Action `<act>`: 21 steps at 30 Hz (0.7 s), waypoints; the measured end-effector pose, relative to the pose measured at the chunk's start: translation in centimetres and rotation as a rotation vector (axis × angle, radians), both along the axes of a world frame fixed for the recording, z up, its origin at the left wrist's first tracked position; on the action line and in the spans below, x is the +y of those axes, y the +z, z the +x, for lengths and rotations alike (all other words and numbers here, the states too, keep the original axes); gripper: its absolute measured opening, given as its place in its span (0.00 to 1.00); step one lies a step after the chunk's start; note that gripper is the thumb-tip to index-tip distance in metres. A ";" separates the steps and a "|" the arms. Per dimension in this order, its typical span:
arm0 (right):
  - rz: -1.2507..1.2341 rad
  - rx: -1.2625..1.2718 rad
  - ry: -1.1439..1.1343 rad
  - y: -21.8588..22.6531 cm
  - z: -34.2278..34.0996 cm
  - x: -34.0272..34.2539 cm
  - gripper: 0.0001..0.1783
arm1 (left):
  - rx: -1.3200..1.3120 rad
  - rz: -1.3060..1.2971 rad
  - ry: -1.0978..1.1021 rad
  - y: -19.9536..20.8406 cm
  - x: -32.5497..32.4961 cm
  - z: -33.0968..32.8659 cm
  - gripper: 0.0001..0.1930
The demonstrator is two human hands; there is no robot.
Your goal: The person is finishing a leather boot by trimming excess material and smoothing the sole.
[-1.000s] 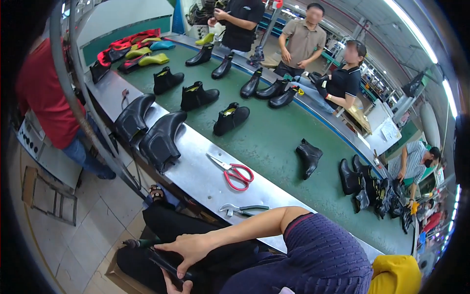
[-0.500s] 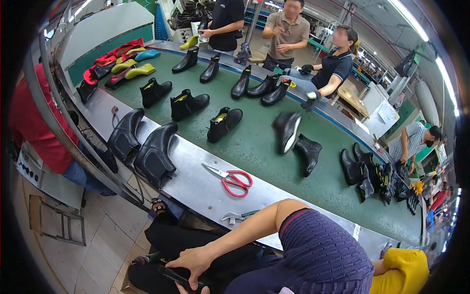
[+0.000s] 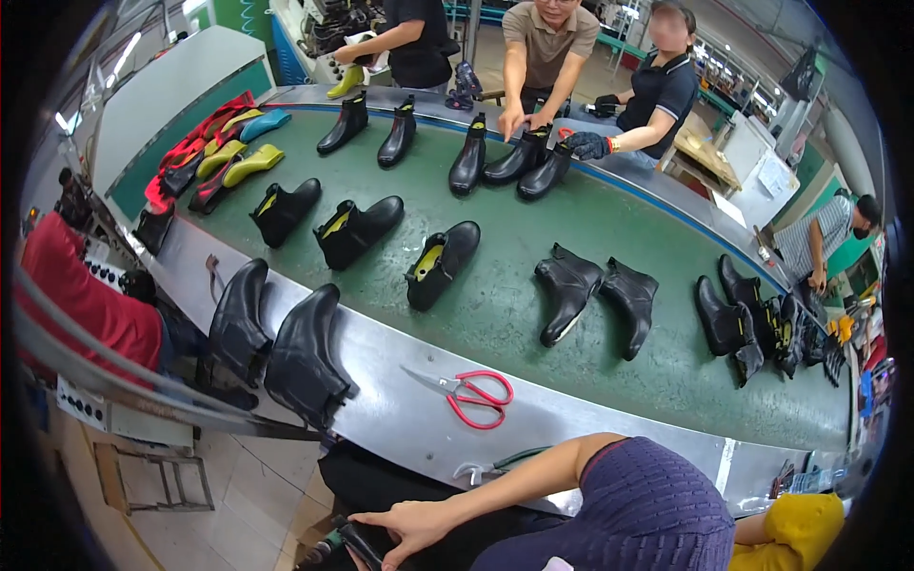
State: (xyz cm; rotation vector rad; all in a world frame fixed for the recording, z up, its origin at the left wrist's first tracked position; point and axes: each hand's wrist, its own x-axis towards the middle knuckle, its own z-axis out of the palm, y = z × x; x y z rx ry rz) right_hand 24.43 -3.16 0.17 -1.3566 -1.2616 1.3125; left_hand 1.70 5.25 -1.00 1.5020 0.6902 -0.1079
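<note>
My right hand (image 3: 409, 529), at the end of a bare forearm from a purple sleeve, is at the lower edge over dark trousers. Its index finger and thumb close round a glossy black leather piece (image 3: 362, 544), cut off by the picture edge; whether it is a whole boot I cannot tell. Beside it sits a green-handled thing (image 3: 330, 541), partly hidden. My left hand is out of view. On the metal ledge nearest my arm lie red-handled scissors (image 3: 481, 400) and a hammer-like tool (image 3: 471, 471), and two black boots (image 3: 307, 357) stand further left.
A green belt (image 3: 514, 333) carries several black ankle boots (image 3: 445, 265). Yellow and blue shoe lasts (image 3: 252, 164) lie at its far left. Across it a person in beige (image 3: 547, 48) handles boots, beside a gloved hand (image 3: 588, 145). A yellow-clad person (image 3: 804, 528) sits at right.
My view has shifted. The boot blurred in mid-air over the belt now lies beside another one. Across the belt, the beige-shirted person's hands have come down to a boot. My right hand remains low.
</note>
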 end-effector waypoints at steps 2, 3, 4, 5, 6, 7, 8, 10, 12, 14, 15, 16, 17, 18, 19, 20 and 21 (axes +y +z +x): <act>-0.023 0.277 -0.045 0.7 2.7 -1.2 0.53 | 0.037 -0.057 -0.053 0.8 1.0 2.3 0.49; -0.014 0.295 -0.055 1.0 4.0 -1.7 0.53 | 0.062 -0.087 -0.077 1.3 1.5 3.3 0.49; -0.102 0.306 -0.073 1.3 5.3 -2.1 0.51 | 0.089 -0.118 -0.100 1.7 1.9 4.3 0.50; -0.190 0.318 -0.088 1.2 6.3 -2.4 0.49 | 0.117 -0.150 -0.121 2.1 2.3 5.4 0.51; -0.148 0.263 -0.164 0.1 6.9 -2.9 0.48 | 0.145 -0.184 -0.151 2.6 2.6 6.5 0.52; -0.143 0.281 -0.170 -0.6 7.6 -3.0 0.48 | 0.172 -0.218 -0.170 3.0 2.8 7.5 0.53; -0.156 0.223 -0.224 -1.0 8.2 -3.2 0.48 | 0.198 -0.252 -0.187 3.3 3.0 8.6 0.53; -0.202 0.216 -0.267 -1.8 9.2 -3.6 0.47 | 0.246 -0.324 -0.218 3.9 3.1 10.7 0.55; -0.225 0.281 -0.304 -2.8 10.1 -4.3 0.47 | 0.411 -0.372 -0.094 9.8 1.3 17.7 0.54; -0.233 0.344 -0.323 -3.5 10.5 -4.4 0.47 | 0.570 -0.400 0.050 11.0 1.1 19.9 0.52; -0.222 0.351 -0.317 -3.9 10.5 -4.4 0.48 | 0.499 -0.333 -0.102 9.4 1.8 18.8 0.53; -0.215 0.357 -0.312 -4.3 10.4 -4.5 0.48 | 0.426 -0.269 -0.254 8.8 1.9 18.6 0.53; -0.217 0.362 -0.312 -4.7 10.3 -4.5 0.48 | 0.431 -0.270 -0.253 8.5 2.0 18.4 0.53; -0.199 0.355 -0.317 -5.1 10.1 -4.5 0.49 | 0.501 -0.213 -0.268 8.3 2.0 18.2 0.54; -0.184 0.346 -0.321 -5.4 10.0 -4.4 0.51 | 0.571 -0.158 -0.283 8.2 2.0 18.0 0.54; -0.184 0.349 -0.317 -5.3 10.1 -4.3 0.51 | 0.574 -0.158 -0.279 7.6 1.9 17.3 0.54; -0.191 0.343 -0.298 -5.2 10.2 -4.2 0.51 | 0.486 -0.239 -0.217 6.4 1.9 16.2 0.55</act>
